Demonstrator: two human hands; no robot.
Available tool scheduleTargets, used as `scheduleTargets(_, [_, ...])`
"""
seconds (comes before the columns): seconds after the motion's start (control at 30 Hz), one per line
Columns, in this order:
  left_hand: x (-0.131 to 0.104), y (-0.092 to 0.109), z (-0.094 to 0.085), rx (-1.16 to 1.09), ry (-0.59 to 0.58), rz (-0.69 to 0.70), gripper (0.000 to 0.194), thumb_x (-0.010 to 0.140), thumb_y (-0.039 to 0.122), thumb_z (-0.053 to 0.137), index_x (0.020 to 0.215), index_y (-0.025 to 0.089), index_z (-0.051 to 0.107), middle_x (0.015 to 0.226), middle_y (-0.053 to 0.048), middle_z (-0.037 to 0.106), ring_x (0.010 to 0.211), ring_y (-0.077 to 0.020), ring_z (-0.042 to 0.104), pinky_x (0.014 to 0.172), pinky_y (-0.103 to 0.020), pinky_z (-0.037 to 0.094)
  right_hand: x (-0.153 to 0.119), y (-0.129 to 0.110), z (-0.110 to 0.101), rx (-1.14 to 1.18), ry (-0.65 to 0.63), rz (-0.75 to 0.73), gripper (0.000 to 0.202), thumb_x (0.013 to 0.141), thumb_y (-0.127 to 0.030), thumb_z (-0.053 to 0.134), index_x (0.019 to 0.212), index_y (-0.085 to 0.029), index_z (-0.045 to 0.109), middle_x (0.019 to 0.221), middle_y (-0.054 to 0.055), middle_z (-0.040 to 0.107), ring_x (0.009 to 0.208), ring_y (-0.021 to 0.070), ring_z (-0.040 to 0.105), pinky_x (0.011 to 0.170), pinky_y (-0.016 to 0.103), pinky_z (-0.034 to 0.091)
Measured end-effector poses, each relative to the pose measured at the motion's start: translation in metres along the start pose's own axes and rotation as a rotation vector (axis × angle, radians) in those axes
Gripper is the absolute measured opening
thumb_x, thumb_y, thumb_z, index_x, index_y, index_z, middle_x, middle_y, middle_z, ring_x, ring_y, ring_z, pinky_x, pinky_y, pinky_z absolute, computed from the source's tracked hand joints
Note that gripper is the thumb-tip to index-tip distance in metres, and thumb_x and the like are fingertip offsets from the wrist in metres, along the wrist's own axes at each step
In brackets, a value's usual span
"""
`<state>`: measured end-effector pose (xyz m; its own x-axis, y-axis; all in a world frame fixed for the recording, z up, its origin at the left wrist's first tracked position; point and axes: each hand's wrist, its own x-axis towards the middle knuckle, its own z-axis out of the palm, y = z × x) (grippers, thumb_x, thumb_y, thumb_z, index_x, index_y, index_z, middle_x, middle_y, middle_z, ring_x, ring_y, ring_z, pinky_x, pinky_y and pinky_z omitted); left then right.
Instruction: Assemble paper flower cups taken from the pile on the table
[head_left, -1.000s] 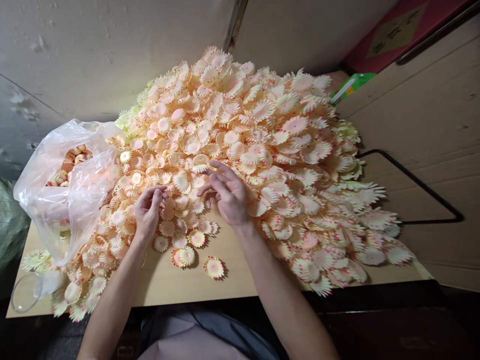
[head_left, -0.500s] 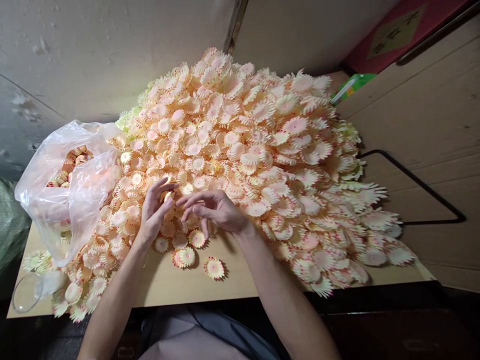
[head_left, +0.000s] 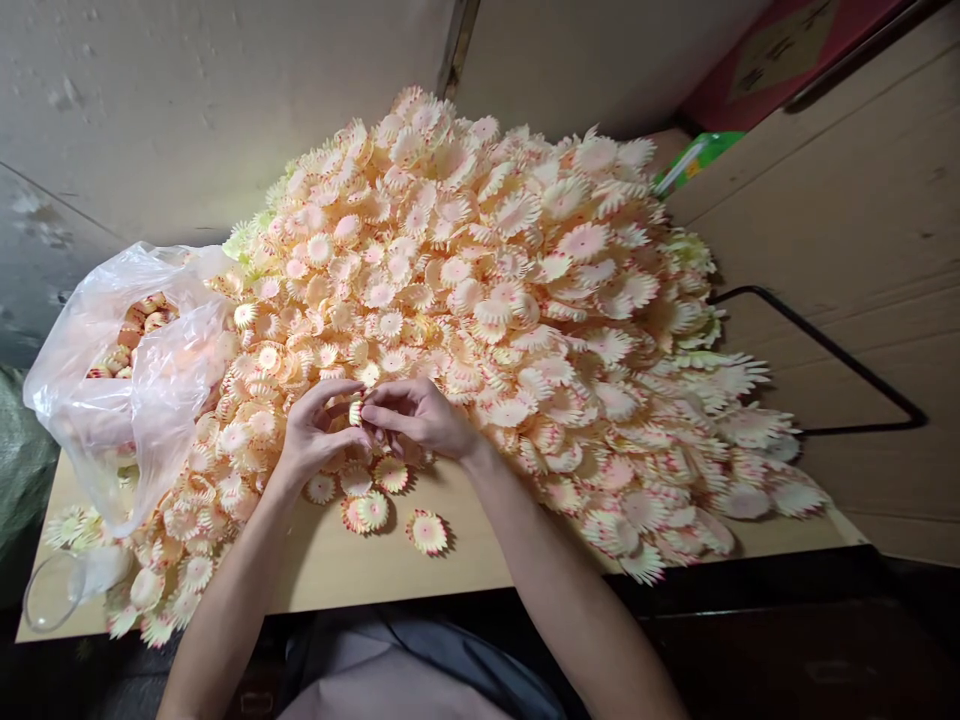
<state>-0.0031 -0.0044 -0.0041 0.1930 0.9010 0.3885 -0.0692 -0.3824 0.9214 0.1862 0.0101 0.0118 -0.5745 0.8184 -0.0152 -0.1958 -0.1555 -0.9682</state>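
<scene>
Both my hands meet over the front of a big heap of artificial flower petal pieces (head_left: 510, 300), pale cream with pink-red tips. Between my fingertips is a small curled petal piece (head_left: 355, 411), cream and ribbed with a red edge. My left hand (head_left: 319, 428) grips it from the left, thumb below and fingers above. From the other side my right hand (head_left: 427, 418) pinches at it; some of its fingertips are hidden. Just below the hands, several loose petal pieces lie on the table, among them a single petal disc (head_left: 428, 532).
A clear plastic bag (head_left: 90, 300) with small rolled petal pieces stands at the left. Near the table's (head_left: 337, 570) front left corner lies a clear round container (head_left: 54, 592). Cardboard (head_left: 817, 240) and a bent black rod (head_left: 855, 350) are at the right. A wall rises behind.
My hands, looser and slightly apart before, have come together, with fingers closed on the small petal piece. The whole view has shifted slightly.
</scene>
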Motion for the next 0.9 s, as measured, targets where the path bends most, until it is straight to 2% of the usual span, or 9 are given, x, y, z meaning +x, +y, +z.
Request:
scheduleTargets(0.13, [0.000,0.002,-0.001,-0.010,-0.038,-0.062,0.041,0.068,0.028,0.085,0.107,0.025,0.075,0.109,-0.009,0.068,0.103,-0.0219,0.066,0.081,-0.030,0.057,0.000,0.001,-0.001,0.001,0.024,-0.049,0.027,0.084,-0.040,0.072,0.084,-0.013,0.070,0.059,-0.001,0.063,0.045,0.0080,0.055,0.043,0.018,0.046])
scheduleTargets(0.3, [-0.001,0.001,0.000,-0.070,0.054,-0.139,0.053,0.061,0.024,0.089,0.112,0.028,0.074,0.104,-0.006,0.068,0.095,-0.0183,0.067,0.078,-0.029,0.058,0.002,0.001,-0.002,0.073,0.195,-0.063,0.032,0.081,-0.045,0.073,0.083,-0.013,0.069,0.052,-0.004,0.060,0.030,0.0042,0.041,0.029,0.017,0.030])
scheduleTargets(0.4, [-0.001,0.001,0.001,-0.020,0.117,-0.137,0.042,0.060,0.022,0.089,0.101,0.026,0.078,0.090,-0.003,0.067,0.082,-0.0137,0.065,0.074,-0.026,0.056,0.003,-0.001,-0.002,0.113,0.263,-0.051,0.036,0.078,-0.048,0.075,0.077,-0.013,0.066,0.046,-0.005,0.055,0.029,0.0044,0.040,0.028,0.016,0.026])
scheduleTargets(0.53, [0.001,0.007,0.002,0.096,0.166,-0.099,0.035,0.057,0.021,0.090,0.090,0.025,0.080,0.077,-0.003,0.069,0.070,-0.0117,0.061,0.063,-0.023,0.049,0.004,-0.002,-0.002,0.132,0.256,-0.045,0.037,0.079,-0.050,0.074,0.076,-0.014,0.066,0.045,-0.005,0.054,0.029,0.0039,0.039,0.029,0.017,0.025])
scheduleTargets(0.7, [0.000,0.012,0.001,0.187,0.187,-0.104,0.017,0.067,0.027,0.085,0.083,0.021,0.081,0.069,-0.005,0.070,0.061,-0.0111,0.057,0.055,-0.022,0.043,0.003,0.001,-0.003,0.098,0.216,-0.039,0.033,0.080,-0.046,0.074,0.078,-0.013,0.068,0.048,-0.004,0.056,0.032,0.0046,0.041,0.030,0.017,0.028])
scheduleTargets(0.77, [-0.001,0.011,0.001,0.170,0.181,-0.123,0.020,0.066,0.029,0.085,0.083,0.020,0.081,0.071,-0.005,0.071,0.064,-0.0117,0.059,0.057,-0.023,0.045,0.003,0.002,-0.003,0.072,0.167,-0.050,0.029,0.080,-0.042,0.075,0.081,-0.013,0.070,0.050,-0.004,0.058,0.034,0.0044,0.042,0.031,0.017,0.031])
scheduleTargets(0.9, [0.000,0.005,0.003,-0.005,0.146,-0.141,0.038,0.060,0.027,0.089,0.097,0.024,0.078,0.091,-0.005,0.072,0.081,-0.0146,0.066,0.068,-0.024,0.053,0.002,0.005,-0.003,0.057,0.128,-0.040,0.027,0.081,-0.040,0.075,0.084,-0.014,0.071,0.053,-0.004,0.060,0.033,0.0037,0.040,0.031,0.017,0.031])
